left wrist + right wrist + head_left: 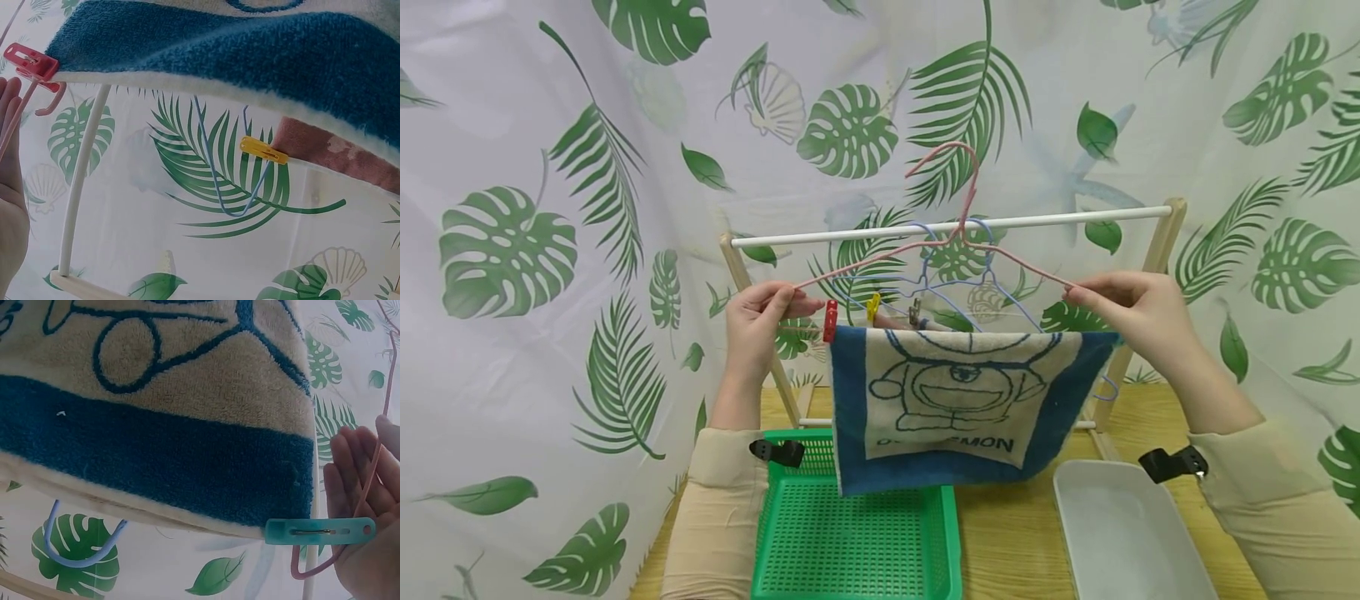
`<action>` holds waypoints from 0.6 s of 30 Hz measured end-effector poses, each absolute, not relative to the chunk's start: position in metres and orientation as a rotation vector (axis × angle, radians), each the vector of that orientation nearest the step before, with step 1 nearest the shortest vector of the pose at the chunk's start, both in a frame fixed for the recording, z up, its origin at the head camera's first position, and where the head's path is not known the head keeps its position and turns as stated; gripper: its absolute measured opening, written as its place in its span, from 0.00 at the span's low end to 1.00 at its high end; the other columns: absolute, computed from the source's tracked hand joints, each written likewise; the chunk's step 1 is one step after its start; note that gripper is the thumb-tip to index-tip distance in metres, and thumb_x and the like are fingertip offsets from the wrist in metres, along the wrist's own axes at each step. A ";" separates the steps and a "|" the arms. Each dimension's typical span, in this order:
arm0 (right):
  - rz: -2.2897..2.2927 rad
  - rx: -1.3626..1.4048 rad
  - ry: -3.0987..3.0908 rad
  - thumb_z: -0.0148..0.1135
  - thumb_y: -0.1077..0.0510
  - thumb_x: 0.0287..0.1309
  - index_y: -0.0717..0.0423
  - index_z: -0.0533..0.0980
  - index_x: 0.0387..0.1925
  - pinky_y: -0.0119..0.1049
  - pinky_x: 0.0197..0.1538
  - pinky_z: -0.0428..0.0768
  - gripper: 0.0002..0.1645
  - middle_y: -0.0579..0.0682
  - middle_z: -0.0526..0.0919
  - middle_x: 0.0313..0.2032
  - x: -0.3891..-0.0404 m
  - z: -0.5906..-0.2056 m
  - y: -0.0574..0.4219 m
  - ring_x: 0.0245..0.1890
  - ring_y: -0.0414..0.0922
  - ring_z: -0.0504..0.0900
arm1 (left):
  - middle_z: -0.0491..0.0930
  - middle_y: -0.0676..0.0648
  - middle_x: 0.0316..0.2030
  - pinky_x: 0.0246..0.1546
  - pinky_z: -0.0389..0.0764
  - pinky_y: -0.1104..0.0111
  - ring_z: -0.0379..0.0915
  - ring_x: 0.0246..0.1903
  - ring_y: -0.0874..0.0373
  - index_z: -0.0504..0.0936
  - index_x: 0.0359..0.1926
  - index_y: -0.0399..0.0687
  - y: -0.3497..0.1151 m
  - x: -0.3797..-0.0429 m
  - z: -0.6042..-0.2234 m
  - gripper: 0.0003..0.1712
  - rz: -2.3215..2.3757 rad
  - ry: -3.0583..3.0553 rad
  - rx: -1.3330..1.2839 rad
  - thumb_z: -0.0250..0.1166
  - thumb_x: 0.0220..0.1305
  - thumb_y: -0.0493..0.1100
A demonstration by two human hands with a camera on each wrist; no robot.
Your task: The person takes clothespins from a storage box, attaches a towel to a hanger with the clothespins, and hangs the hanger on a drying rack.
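Observation:
A pink wire hanger (962,221) is held up by both hands, its hook pointing upward. Hanging from its lower part is a blue and cream towel (955,408) with a cartoon figure on it. The left hand (756,329) pinches the hanger's left arm between thumb and fingers. On the opposite side, the right hand (1138,312) pinches the right arm the same way. A red clothespin (830,321) grips the towel's left corner beside the left hand. In the right wrist view, a teal clothespin (320,531) grips the right corner, close to the right palm.
Behind the towel stands a wooden rack with a white bar (1075,218). Blue hangers (925,279) hang from it, with a reddish-brown cloth (325,144) held by a yellow clothespin (264,150). Below are a green basket (953,542) and, at right, a white tray (1120,525).

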State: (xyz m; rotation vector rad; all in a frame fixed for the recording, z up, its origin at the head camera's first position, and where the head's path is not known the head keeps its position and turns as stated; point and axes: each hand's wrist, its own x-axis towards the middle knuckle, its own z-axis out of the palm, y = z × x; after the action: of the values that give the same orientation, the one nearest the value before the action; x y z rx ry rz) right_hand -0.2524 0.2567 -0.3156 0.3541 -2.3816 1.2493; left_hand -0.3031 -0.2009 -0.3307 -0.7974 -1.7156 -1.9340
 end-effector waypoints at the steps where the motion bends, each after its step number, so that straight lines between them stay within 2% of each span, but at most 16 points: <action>1: 1.275 0.358 -2.364 0.69 0.56 0.72 0.66 0.88 0.48 0.13 0.43 0.80 0.15 0.23 0.89 0.34 -0.253 -0.315 0.256 0.35 0.22 0.86 | 0.92 0.59 0.32 0.48 0.91 0.70 0.92 0.34 0.66 0.91 0.36 0.58 -0.201 -0.304 -0.329 0.16 -1.926 -1.721 -0.801 0.62 0.78 0.37; 5: 1.332 0.362 -2.278 0.69 0.62 0.71 0.70 0.87 0.46 0.12 0.45 0.81 0.11 0.21 0.88 0.31 -0.254 -0.313 0.254 0.34 0.24 0.87 | 0.92 0.58 0.32 0.48 0.91 0.70 0.92 0.34 0.66 0.91 0.36 0.52 -0.201 -0.309 -0.324 0.16 -1.931 -1.722 -0.803 0.61 0.78 0.34; 10: 1.305 0.349 -2.185 0.69 0.65 0.70 0.73 0.86 0.44 0.12 0.44 0.81 0.10 0.18 0.86 0.29 -0.257 -0.308 0.250 0.32 0.22 0.86 | 0.93 0.56 0.32 0.48 0.91 0.70 0.92 0.33 0.65 0.90 0.38 0.38 -0.203 -0.317 -0.316 0.12 -1.944 -1.737 -0.800 0.61 0.78 0.30; 12: 1.301 0.338 -2.155 0.69 0.65 0.70 0.73 0.86 0.43 0.11 0.44 0.81 0.11 0.17 0.86 0.28 -0.258 -0.306 0.248 0.31 0.21 0.86 | 0.93 0.57 0.32 0.49 0.91 0.70 0.92 0.34 0.66 0.90 0.39 0.38 -0.204 -0.321 -0.313 0.12 -1.940 -1.753 -0.799 0.60 0.78 0.30; 18: 1.285 0.345 -2.076 0.70 0.66 0.69 0.74 0.87 0.42 0.12 0.42 0.82 0.10 0.18 0.85 0.28 -0.258 -0.299 0.240 0.30 0.21 0.85 | 0.93 0.59 0.32 0.46 0.91 0.71 0.91 0.35 0.67 0.92 0.38 0.56 -0.208 -0.331 -0.306 0.21 -1.937 -1.760 -0.817 0.60 0.77 0.27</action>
State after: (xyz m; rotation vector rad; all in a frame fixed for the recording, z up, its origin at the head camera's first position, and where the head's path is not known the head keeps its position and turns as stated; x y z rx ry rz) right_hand -0.2585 0.2401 -0.2986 0.3453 -2.0759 1.2852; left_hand -0.3310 -0.2083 -0.3064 -0.8166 -1.7597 -1.9366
